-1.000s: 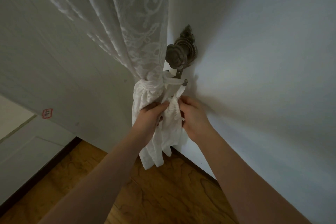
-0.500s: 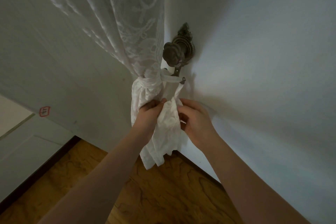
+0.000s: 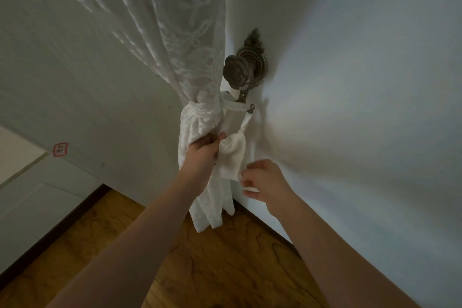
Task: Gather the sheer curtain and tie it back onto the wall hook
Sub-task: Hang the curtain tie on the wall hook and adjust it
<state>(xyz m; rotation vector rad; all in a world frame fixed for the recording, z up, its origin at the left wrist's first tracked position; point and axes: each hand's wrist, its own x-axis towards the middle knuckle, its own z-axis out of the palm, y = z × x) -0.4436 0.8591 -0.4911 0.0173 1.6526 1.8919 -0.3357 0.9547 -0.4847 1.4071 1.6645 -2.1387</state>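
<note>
White sheer curtain is bunched and tied by band to brass wall hook. Left hand grips the bundle; right hand is loose-fingered, apart, holding nothing.

The gathered sheer curtain is seen hanging left of the wall hook, with a tie-back band wrapped round it and run right to the hook's lower prong. Below the band, the curtain is gripped by the left hand, with the right hand just right of the hanging tie end, above the floor.
</note>
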